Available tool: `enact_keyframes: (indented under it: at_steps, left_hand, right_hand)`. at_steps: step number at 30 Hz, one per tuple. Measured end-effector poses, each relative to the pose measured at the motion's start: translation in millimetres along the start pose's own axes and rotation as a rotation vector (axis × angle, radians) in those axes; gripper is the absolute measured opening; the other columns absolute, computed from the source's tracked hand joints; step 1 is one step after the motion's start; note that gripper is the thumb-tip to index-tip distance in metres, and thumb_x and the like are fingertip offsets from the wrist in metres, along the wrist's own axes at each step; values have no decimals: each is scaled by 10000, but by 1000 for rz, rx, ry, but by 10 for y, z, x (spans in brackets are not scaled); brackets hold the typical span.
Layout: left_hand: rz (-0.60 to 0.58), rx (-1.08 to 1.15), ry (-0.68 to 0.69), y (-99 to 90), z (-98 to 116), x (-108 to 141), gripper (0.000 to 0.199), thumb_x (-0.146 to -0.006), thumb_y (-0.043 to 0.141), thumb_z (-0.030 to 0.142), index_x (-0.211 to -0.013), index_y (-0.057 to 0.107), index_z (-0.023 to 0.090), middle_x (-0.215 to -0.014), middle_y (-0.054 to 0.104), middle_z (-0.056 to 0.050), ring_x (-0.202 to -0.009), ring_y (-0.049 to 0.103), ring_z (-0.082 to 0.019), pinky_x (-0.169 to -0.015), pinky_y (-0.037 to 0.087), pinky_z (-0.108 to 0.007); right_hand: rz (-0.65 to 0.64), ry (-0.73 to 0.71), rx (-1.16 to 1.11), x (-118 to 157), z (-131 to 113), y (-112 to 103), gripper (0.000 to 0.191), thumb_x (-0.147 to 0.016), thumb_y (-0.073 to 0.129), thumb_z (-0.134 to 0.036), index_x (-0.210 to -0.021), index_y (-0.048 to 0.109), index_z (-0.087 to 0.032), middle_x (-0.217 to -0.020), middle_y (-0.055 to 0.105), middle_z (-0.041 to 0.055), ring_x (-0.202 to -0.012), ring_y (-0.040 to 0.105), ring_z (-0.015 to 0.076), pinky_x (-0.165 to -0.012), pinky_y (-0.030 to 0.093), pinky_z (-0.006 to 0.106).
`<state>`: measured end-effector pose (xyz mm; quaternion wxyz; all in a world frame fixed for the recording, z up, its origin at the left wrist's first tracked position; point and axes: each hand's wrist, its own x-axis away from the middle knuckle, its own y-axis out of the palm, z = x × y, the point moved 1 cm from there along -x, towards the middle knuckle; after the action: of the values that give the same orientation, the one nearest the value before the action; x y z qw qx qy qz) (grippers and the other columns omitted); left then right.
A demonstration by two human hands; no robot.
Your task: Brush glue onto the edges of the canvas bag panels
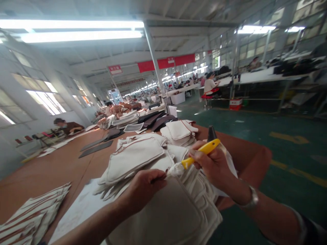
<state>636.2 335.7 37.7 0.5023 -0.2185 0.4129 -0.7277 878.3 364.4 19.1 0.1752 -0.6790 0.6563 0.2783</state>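
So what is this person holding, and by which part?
The right hand grips a yellow-handled tool by its handle; the left hand seems to pinch the edge of a white fabric piece.

Bare hands [214, 166]; silver wristwatch [251, 198] on right wrist [241, 192]; dark sleeve [309, 233] beyond forearm [276, 221].

Long work table [48, 170], brown top, cut pieces laid out.
Cream fabric panels with brown piping [135, 160] piled mid-table; brown-striped folded pieces [30, 217] at near left; dark grey flat panels [96, 149] farther along (stack count unclear).
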Motion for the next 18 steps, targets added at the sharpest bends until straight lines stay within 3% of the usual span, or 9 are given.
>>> enact_keyframes:
  at_steps: [3,5,8,13,15,18]
  left_hand:
    - [141,-210,250,74,13,112,164,-948,588,268,-832,662,178,-736,622,25,-674,545,-110,-633,387,-214]
    - [196,-378,430,111,45,199,158,-989,541,247,-907,667,197,-788,673,10,-689,593,-124,-632,407,-229]
    - [238,-578,611,123,104,309,205,-1028,460,223,-953,649,201,-788,689,-6,-685,615,-146,-610,426,-256]
    - [309,-683,672,90,128,428,195,-1028,463,221,-925,626,192,-744,660,-19,-699,623,-154,-639,458,-266]
    - [316,-689,674,79,115,455,182,-1021,473,214,-916,619,189,-748,659,-19,-704,624,-156,-648,459,-271]
    - [356,-695,681,53,110,505,191,-1018,466,201,-902,617,178,-747,663,-22,-689,615,-155,-639,449,-275]
  right_hand:
    - [73,-129,163,3,-34,-42,239,-979,588,-315,-802,627,-160,-645,527,-3,-575,476,109,-541,369,236]
    - [101,-152,80,-11,-86,-65,229,-976,591,-298,-795,621,-162,-681,538,-1,-567,472,103,-537,373,237]
    - [4,-84,-102,16,-220,-47,191,-980,595,-281,-828,623,-168,-708,538,-6,-561,467,92,-536,387,226]
    - [-332,1,35,143,-508,-33,167,-982,595,-239,-835,642,-177,-676,522,-11,-575,458,91,-517,384,199]
    - [-304,-51,103,168,-597,-59,164,-972,604,-208,-816,647,-180,-687,529,-5,-588,469,94,-520,392,197]
    - [-146,-105,72,207,-663,-44,174,-978,610,-227,-814,646,-183,-691,536,0,-559,462,89,-505,394,197]
